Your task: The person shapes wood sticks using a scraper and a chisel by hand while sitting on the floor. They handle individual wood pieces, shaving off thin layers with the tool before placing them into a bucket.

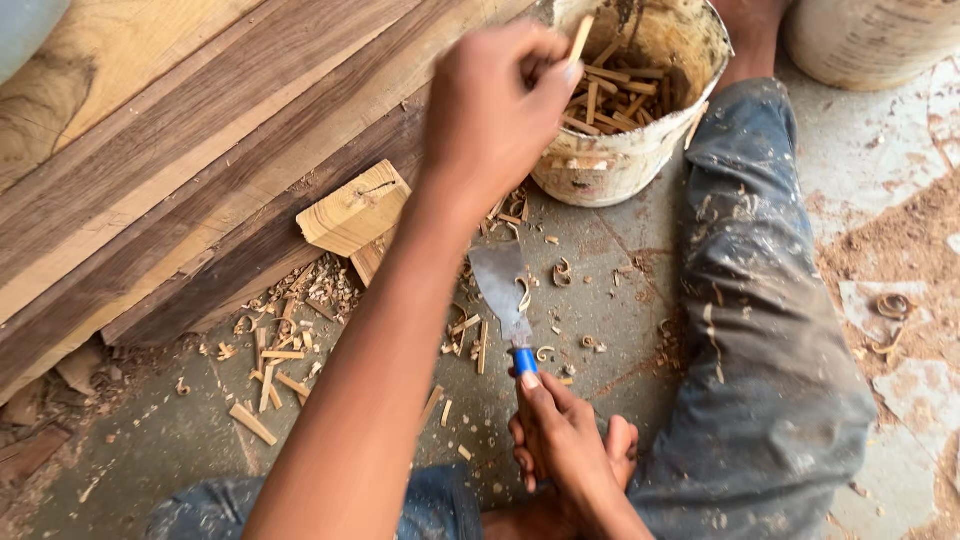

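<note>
Looking down from the head camera, the person sits on a concrete floor (620, 300) littered with shavings, one leg in dusty jeans (770, 330) stretched toward a stained white bucket (610, 165).

The left hand (495, 105) is raised at the bucket's near rim, its fingers (550, 70) pinched closed around a thin wooden stick (580, 38) that points up and out over the opening. Inside the bucket lies a heap of similar short sticks (615, 95).

The right hand (570, 440) rests low near the lap, its fingers wrapped closed around the blue handle of a putty knife (505, 295). The flat metal blade lies on the floor, pointing away from the body, with curled shavings on and around it.

More cut sticks and chips (285, 350) lie scattered on the floor to the left, beside a small pale wood block (355, 208) leaning against stacked dark and light planks (170, 170).

By the look of it, the step in hand is dropping a gathered stick into the bucket. Judging from the pose, the next move calls for opening the left fingers over the bucket's mouth so the stick clears the rim, while the knife stays flat and clear of the leg.
</note>
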